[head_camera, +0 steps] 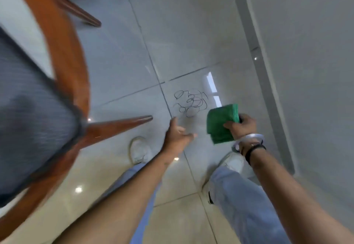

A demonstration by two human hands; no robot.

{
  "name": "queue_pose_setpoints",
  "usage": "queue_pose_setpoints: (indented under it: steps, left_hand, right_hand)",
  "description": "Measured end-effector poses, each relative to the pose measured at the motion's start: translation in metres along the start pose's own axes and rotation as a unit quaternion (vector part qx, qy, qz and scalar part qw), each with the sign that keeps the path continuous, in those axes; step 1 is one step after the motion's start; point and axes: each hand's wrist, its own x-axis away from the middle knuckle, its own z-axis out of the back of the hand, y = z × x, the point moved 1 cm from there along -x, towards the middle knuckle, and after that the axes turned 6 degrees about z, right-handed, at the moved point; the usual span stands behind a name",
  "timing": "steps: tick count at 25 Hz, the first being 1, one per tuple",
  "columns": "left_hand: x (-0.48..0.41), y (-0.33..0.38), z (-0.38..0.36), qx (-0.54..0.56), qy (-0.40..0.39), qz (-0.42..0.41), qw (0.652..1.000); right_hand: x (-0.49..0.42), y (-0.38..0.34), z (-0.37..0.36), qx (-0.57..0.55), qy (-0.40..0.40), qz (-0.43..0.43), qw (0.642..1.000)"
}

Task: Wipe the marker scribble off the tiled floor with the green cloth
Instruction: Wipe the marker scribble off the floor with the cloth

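Green cloth point(222, 124), folded into a thick pad, sits in your right hand point(242, 126); its fingers point(229, 125) are curled tight over the pad's near edge, thumb behind. The pad hangs above the tiled floor point(191, 38), just right of the marker scribble point(190, 103) and apart from it. Your left hand point(177, 137) holds nothing; its fingers point(189, 135) are loosely spread, near the scribble's lower left edge. Black loops of the scribble lie beside a grout crossing. A wooden chair leg point(118, 126) points towards the scribble from the left, stopping short of it. White shoes point(139, 150) stand below both hands.
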Motion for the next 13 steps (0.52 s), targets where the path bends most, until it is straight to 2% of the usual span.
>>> queue_pose_setpoints:
  steps: [1,2,4,6,8,9,13]
  left_hand:
    - [-0.041,-0.02,-0.002,-0.125,0.036,-0.035,0.991]
    - [-0.077,-0.036,0.0,-0.254,0.069,-0.069,0.962]
    - [-0.136,-0.058,0.005,-0.437,0.123,-0.121,0.883]
    - [-0.18,-0.068,0.008,-0.513,0.149,-0.146,0.833]
    - [-0.207,-0.074,0.012,-0.548,0.142,-0.134,0.813]
    - [-0.214,-0.076,0.014,-0.564,0.138,-0.124,0.805]
    - [-0.23,-0.08,0.018,-0.636,0.137,-0.108,0.752]
  right_hand:
    - [-0.028,0.018,-0.018,0.063,0.053,0.065,0.995]
    - [-0.053,0.032,-0.039,0.125,0.091,0.132,0.979]
    - [-0.093,0.059,-0.086,0.243,0.102,0.249,0.932]
    - [-0.111,0.087,-0.135,0.381,-0.013,0.306,0.872]
    - [-0.107,0.124,-0.168,0.505,-0.142,0.317,0.79]
    - [-0.105,0.138,-0.176,0.535,-0.154,0.309,0.771]
    - [-0.117,0.148,-0.185,0.539,-0.116,0.297,0.779]
